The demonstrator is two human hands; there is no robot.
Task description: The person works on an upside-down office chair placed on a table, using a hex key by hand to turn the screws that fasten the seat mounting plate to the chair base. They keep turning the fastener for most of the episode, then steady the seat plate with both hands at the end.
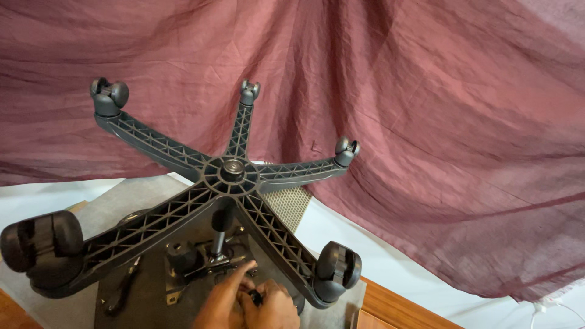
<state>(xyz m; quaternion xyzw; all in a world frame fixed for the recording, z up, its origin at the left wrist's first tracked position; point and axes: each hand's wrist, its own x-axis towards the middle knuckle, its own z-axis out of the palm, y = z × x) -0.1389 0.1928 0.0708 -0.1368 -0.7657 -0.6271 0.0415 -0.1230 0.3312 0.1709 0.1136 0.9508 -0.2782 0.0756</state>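
Note:
An office chair lies upside down, its black five-armed base (233, 170) with casters pointing up at me. The gas-lift column (218, 234) runs down into the black tilt mechanism (189, 259) on the seat's underside (146, 304). My left hand (222, 301) is at the bottom middle, its forefinger stretched out onto the mechanism by the column. My right hand (275, 307) is pressed against it, fingers curled around a small black knob (255, 297). The frame's lower edge cuts off both hands.
A large maroon cloth (426, 122) hangs behind and to the right. Casters stand near my hands at the right (337, 271) and far left (39, 244). A black lever (125, 283) lies on the seat. The chair rests on a grey mat (116, 198) over a wooden surface (396, 307).

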